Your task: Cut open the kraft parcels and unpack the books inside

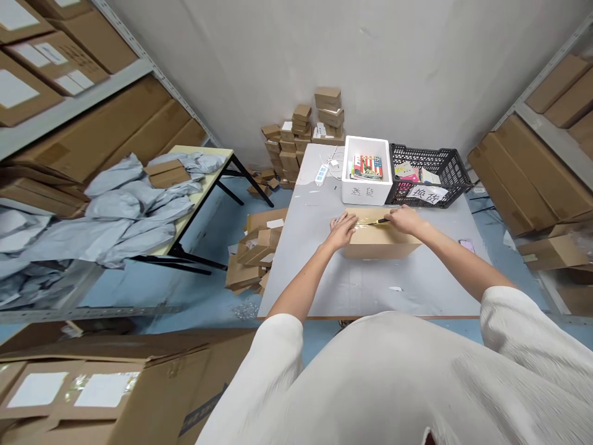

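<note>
A brown cardboard box (382,250) lies on the grey table in front of me, with shiny clear tape (367,222) along its top. My left hand (341,229) rests on the box's left end, fingers spread out over the cardboard. In my right hand (404,219), at the right part of the top, is a yellow and black utility knife (382,221). Its tip points left along the taped strip, toward my left hand. The fingers of my right hand are wrapped round the handle and hide part of it.
Behind the box stand a white foam bin (365,193) and a black plastic crate (440,162), both holding printed items. A power strip (321,175) and a phone (467,245) lie on the table (319,278). Cartons (259,253) are piled at its left side.
</note>
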### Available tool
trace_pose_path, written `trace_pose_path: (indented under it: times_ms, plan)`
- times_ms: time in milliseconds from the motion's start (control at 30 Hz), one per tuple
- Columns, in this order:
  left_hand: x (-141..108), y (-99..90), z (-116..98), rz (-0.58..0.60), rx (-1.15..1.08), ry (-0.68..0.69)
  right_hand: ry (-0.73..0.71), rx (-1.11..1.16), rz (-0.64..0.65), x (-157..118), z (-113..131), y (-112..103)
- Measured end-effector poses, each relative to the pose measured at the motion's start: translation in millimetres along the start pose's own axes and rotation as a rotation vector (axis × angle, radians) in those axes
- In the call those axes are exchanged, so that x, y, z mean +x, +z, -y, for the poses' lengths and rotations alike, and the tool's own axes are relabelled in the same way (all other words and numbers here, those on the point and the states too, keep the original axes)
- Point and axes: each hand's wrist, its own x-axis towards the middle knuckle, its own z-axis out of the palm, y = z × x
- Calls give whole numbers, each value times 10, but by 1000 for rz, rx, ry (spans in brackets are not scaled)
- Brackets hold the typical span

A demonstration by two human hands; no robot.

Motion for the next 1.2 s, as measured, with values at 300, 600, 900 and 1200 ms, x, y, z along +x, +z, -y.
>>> trace_pose_path:
  times_ms: [300, 600, 900, 1200]
  plan:
    - [29, -35, -43, 32, 78, -16, 70, -1, 5, -436, -628, 272]
    - [89, -63, -110, 39, 136, -109, 186, 43, -25, -1003, -1319, 656]
    - [330, 208, -889, 101, 199, -5, 254, 263, -53, -1292, -1662, 1014]
    - [820, 629, -1587, 240, 323, 75, 296, 552, -120, -1287, -1665, 1294]
